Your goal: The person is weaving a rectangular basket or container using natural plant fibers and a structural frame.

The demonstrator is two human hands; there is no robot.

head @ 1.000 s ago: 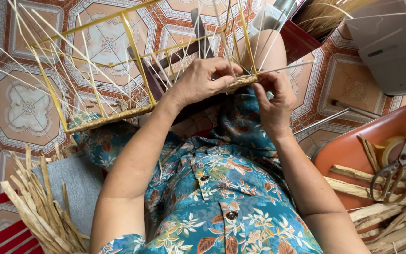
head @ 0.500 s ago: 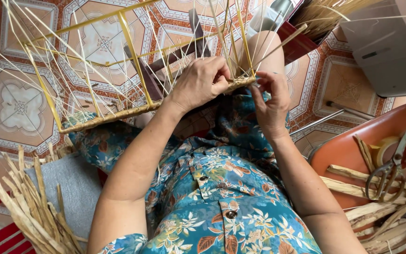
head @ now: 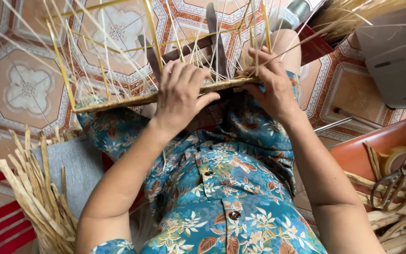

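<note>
2 hands on woven frame (head: 118,101), propped on lap. We see left hand (head: 182,96) clamped over its near rim, right hand (head: 271,87) pinching rim's right end. Light, springy, thin strands snap-prone; we'd grip stiff rim.

No pkgs, labels, signs or screens (none in view).

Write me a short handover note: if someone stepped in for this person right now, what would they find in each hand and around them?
Left hand: closed over the woven straw edge of the yellow strip frame resting on the lap.
Right hand: pinching the same edge at its right end, among the upright strips.
Done: a woven band runs along the near edge.
Left: the thin strips above stand loose and unwoven.
Nearby: bundle of pale flat straw strips to the left; metal scissors on the orange plastic tray to the right.
</note>
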